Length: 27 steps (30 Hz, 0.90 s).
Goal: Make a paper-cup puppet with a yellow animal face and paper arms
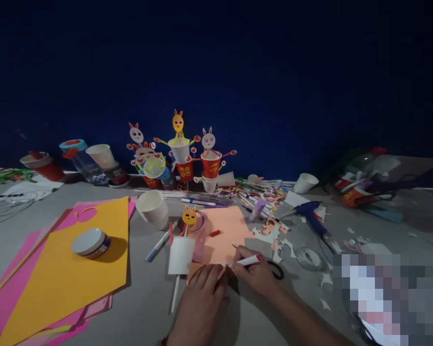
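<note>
My right hand [254,274] grips a white marker with a red end [250,260], its tip at the fingertips of my left hand [205,295]. My left hand rests on an orange paper sheet [229,218], fingers close together, with a small paper piece [222,272] at the thumb and index finger, mostly hidden. A red marker cap [215,233] lies on the sheet. Scissors with a black handle [277,270] are partly under my right hand. Left of the hands, an upturned white paper cup [181,257] on a straw carries a yellow rabbit face [189,216].
Stacked white cups [153,209] and a white-lidded jar [91,242] on yellow paper [108,274] are at left. Cup puppets [182,168] line the back. To the right are a blue glue gun [310,214], a tape roll [310,258] and paper scraps [269,235].
</note>
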Each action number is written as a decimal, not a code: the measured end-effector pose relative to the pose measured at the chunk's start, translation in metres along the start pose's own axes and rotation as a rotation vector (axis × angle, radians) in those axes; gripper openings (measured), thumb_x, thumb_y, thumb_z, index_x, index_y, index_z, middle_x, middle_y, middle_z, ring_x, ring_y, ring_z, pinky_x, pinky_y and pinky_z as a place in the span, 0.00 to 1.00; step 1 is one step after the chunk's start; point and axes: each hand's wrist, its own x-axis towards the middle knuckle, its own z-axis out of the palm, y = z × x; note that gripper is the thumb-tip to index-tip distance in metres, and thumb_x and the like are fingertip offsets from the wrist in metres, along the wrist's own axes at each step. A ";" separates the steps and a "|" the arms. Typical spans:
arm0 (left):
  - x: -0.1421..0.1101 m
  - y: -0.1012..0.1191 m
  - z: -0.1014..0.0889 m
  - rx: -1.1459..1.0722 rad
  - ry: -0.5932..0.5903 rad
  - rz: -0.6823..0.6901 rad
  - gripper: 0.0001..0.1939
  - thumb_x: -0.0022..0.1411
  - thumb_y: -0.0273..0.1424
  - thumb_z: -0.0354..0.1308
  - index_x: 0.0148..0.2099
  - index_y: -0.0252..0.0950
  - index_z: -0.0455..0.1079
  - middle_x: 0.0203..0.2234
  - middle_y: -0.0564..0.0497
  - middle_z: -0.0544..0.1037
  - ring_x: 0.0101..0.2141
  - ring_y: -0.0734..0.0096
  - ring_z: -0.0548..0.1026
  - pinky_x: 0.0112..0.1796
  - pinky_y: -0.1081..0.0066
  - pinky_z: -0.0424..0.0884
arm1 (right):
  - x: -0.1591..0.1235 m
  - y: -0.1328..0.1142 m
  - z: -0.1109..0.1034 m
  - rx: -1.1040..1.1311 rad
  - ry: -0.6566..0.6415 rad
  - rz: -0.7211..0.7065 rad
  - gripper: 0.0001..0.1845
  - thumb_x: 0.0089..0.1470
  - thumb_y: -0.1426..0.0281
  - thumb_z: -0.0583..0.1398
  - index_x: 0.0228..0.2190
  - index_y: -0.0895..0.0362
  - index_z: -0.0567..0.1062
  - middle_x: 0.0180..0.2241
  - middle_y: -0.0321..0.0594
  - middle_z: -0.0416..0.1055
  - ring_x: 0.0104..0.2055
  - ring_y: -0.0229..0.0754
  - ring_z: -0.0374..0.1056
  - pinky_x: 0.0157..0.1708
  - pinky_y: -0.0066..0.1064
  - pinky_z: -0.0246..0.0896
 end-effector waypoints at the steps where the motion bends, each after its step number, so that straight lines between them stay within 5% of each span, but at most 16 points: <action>1: 0.000 0.000 -0.001 0.001 -0.004 0.002 0.24 0.58 0.21 0.64 0.57 0.37 0.71 0.56 0.45 0.77 0.54 0.52 0.75 0.53 0.53 0.74 | 0.000 0.000 0.000 0.001 -0.001 0.000 0.09 0.51 0.71 0.55 0.21 0.52 0.62 0.20 0.28 0.60 0.24 0.37 0.58 0.26 0.29 0.51; 27: -0.001 0.001 0.000 -0.047 0.011 -0.014 0.28 0.57 0.21 0.64 0.60 0.37 0.69 0.55 0.45 0.77 0.54 0.52 0.74 0.54 0.52 0.73 | -0.001 0.000 0.000 0.060 0.093 -0.018 0.10 0.55 0.68 0.55 0.23 0.51 0.62 0.20 0.30 0.61 0.24 0.40 0.60 0.27 0.31 0.55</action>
